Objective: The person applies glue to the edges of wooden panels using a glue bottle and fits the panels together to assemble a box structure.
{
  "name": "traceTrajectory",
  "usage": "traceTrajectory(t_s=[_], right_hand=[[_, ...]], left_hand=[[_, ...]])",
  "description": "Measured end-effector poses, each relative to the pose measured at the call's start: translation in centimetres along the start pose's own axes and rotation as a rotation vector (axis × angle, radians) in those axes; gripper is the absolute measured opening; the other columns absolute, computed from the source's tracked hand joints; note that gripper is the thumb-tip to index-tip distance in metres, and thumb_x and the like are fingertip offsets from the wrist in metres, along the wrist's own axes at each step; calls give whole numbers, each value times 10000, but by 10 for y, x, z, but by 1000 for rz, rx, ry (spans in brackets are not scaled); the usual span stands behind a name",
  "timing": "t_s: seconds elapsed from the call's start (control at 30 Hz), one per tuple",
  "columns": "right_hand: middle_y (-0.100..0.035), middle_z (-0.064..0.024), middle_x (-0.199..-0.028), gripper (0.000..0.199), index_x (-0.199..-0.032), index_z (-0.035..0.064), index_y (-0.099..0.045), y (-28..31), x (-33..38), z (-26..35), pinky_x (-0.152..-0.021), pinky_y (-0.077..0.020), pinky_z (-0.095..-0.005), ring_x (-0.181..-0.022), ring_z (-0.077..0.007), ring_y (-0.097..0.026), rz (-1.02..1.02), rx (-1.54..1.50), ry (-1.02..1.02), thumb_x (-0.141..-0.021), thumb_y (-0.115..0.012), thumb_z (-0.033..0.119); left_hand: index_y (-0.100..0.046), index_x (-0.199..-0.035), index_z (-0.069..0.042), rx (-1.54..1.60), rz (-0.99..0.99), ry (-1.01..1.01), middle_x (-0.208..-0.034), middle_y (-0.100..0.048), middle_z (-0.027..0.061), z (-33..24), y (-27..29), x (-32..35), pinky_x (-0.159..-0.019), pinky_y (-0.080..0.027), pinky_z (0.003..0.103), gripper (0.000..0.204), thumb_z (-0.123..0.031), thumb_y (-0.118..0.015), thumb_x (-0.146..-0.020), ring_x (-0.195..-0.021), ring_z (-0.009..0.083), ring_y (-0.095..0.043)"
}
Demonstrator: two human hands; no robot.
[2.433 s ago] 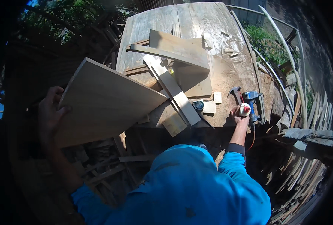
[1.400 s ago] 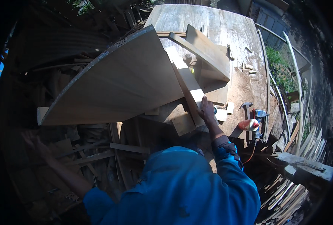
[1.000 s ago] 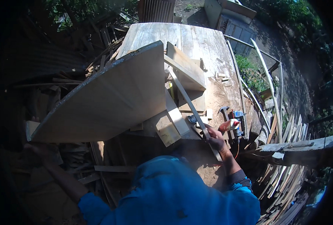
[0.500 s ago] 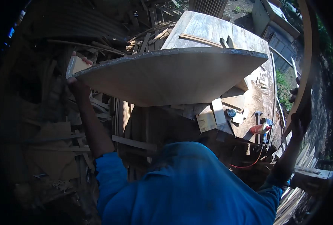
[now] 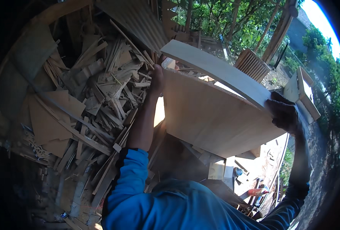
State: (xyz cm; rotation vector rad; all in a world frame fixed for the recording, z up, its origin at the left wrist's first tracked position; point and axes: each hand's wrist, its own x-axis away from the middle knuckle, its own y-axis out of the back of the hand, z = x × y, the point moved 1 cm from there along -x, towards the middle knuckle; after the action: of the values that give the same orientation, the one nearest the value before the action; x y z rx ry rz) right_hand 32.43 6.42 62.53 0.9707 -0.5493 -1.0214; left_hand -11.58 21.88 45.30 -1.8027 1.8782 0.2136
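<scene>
Raised on edge above the desk [image 5: 254,172], the large pale wooden panel [image 5: 212,115] is clasped at its left edge by the left hand [image 5: 157,78] and at its upper right corner by the right hand [image 5: 284,114], beside the scrap-wood heap [image 5: 97,96].

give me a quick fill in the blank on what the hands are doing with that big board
1. Both hands grip a large wooden ____, the left hand at one edge and the right hand at the other.
2. The person's sleeves are ____ in colour.
3. To the person's left lies a heap of scrap ____.

Missing words: board; blue; wood
</scene>
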Motion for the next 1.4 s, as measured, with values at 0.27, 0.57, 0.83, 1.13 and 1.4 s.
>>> traceTrajectory(t_s=[0.27,0.57,0.83,1.13,1.4], right_hand=[[-468,-236,-1446,781,-1291,26,-610,16,4,-40,-1128,-311,-405,-1354,-356,-445,-31,95,148,-522,-725,93],[-648,-79,-1180,516,-1120,87,-667,-7,-8,-18,-875,-507,-334,-1070,-254,-634,-101,263,177,-613,-654,-8],[-615,-166,-1283,551,-1183,93,-666,-1,-6,-28,-962,-486,-392,-1163,-316,-602,-39,236,209,-636,-670,33],[-591,-132,-1324,560,-1232,170,-675,-12,-18,-8,-970,-478,-388,-1183,-323,-583,-46,260,211,-689,-725,41],[-529,-118,-1375,585,-1375,341,-535,-89,-105,88,-1042,-437,-439,-1232,-329,-521,-167,488,384,-829,-726,251]], left_hand=[[-92,-1567,-99,-244,61,-302,-1617,-161,137,-19,-15,-3,-1195,-133,383,870,-705,-197,-952,-1477,249,-186],[-172,-1556,-81,373,266,-153,-1532,-347,169,-16,-8,3,-1167,-229,399,772,-572,-364,-993,-1403,245,-339],[-446,-1421,-76,210,286,-178,-1464,-446,151,-17,3,-1,-1128,-318,434,597,-337,-644,-922,-1353,271,-416],[-617,-1126,-66,204,148,-164,-1378,-534,148,-7,5,-4,-1093,-343,413,244,-166,-601,-904,-1297,263,-468],[-577,-1118,-38,54,163,-397,-1301,-561,144,-19,4,10,-1049,-344,357,237,-92,-518,-895,-1222,247,-501]])
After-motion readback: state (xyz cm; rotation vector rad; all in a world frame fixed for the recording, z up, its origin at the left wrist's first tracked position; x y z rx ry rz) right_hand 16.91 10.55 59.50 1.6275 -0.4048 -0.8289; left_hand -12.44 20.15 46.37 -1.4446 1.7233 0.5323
